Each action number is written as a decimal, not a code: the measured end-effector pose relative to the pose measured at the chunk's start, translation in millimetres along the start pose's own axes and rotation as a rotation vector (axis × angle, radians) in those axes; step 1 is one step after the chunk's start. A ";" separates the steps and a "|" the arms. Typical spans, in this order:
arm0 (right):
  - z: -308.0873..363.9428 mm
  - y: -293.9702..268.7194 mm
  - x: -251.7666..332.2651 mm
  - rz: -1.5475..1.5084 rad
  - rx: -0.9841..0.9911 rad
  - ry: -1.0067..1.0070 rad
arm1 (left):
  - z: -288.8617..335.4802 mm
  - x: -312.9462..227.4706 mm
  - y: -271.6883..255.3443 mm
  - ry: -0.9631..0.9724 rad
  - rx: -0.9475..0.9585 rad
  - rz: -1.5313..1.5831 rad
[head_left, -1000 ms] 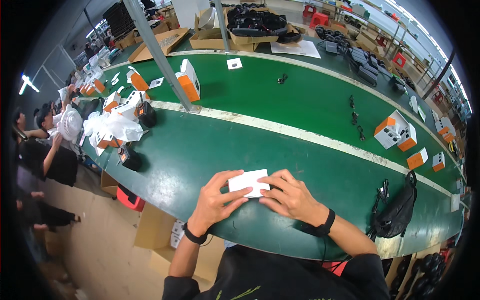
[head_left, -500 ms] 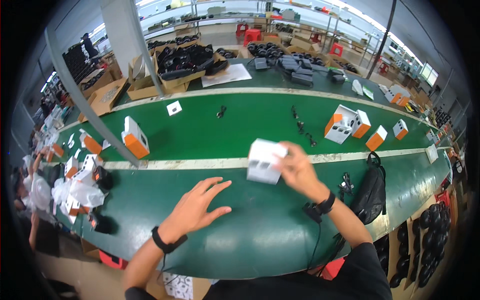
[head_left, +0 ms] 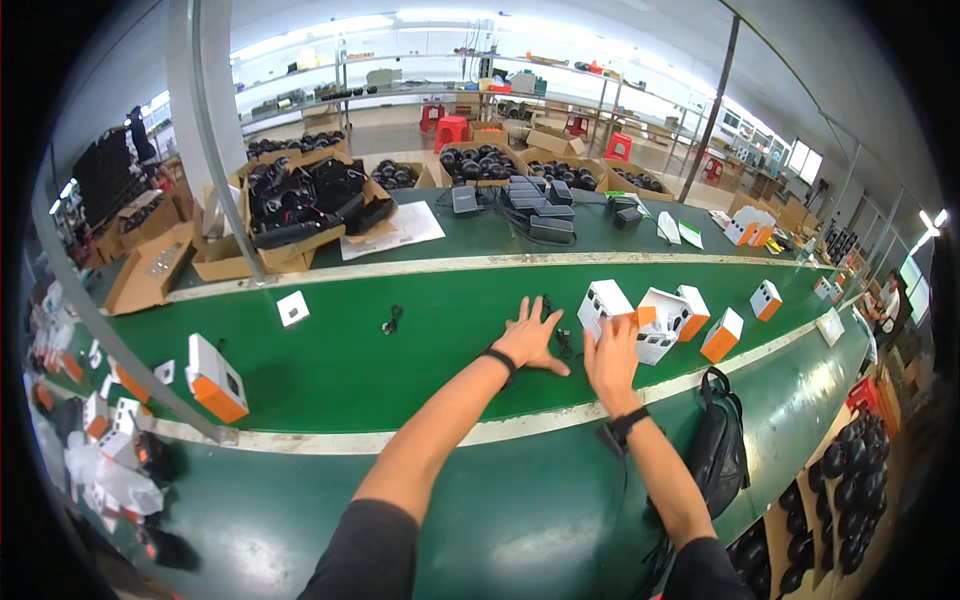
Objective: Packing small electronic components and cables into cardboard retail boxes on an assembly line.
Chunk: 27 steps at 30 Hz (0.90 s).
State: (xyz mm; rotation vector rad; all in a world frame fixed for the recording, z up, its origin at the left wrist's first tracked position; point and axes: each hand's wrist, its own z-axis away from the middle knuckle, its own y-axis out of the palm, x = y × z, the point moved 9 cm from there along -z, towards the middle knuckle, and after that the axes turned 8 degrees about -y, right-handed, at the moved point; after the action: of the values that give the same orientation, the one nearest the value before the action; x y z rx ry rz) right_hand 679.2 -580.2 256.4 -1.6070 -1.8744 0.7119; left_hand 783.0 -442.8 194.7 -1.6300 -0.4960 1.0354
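My right hand (head_left: pixel 613 362) is at the near lower side of a white box (head_left: pixel 606 299) with dark printed shapes, its fingers and thumb against it. That box stands on the green belt (head_left: pixel 470 385), and the hand hides its lower part. My left hand (head_left: pixel 527 340) reaches over the belt with its fingers spread and holds nothing. Black coiled cables (head_left: pixel 565 345) lie beside it, partly covered by the fingers. Just right of the white box sits an opened white and orange box (head_left: pixel 657 345) with its contents partly showing.
More white and orange boxes (head_left: pixel 722 336) stand along the belt, one (head_left: pixel 216 380) at left near a metal post (head_left: pixel 110 345). A black pouch (head_left: pixel 718 440) lies on the near table at right. Power adapters (head_left: pixel 540 210) and a carton of black parts (head_left: pixel 300 205) occupy the far table.
My right hand has carried the white box forward and right, from above the near table to the belt beside the opened box. My left hand has reached forward over the belt. The view has shifted.
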 end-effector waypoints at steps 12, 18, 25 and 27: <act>38.5 66.9 -70.8 -0.308 0.242 0.140 | 10.4 -35.4 -1.9 0.399 -0.182 0.477; 36.5 44.8 69.0 -0.222 0.429 0.047 | 96.2 217.3 -139.3 -0.282 -0.700 0.084; 45.8 89.5 66.7 -0.143 0.398 -0.214 | 172.1 438.6 -122.8 -1.088 -0.185 -0.108; 44.8 92.3 67.5 -0.139 0.376 -0.231 | 180.1 441.1 -126.3 -1.058 -0.342 -0.162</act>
State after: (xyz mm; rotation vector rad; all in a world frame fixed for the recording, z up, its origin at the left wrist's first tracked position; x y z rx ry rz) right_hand 702.8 -502.1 164.6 -1.1870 -1.8499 1.1501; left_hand 892.6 34.8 142.4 -1.1658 -1.5374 1.7136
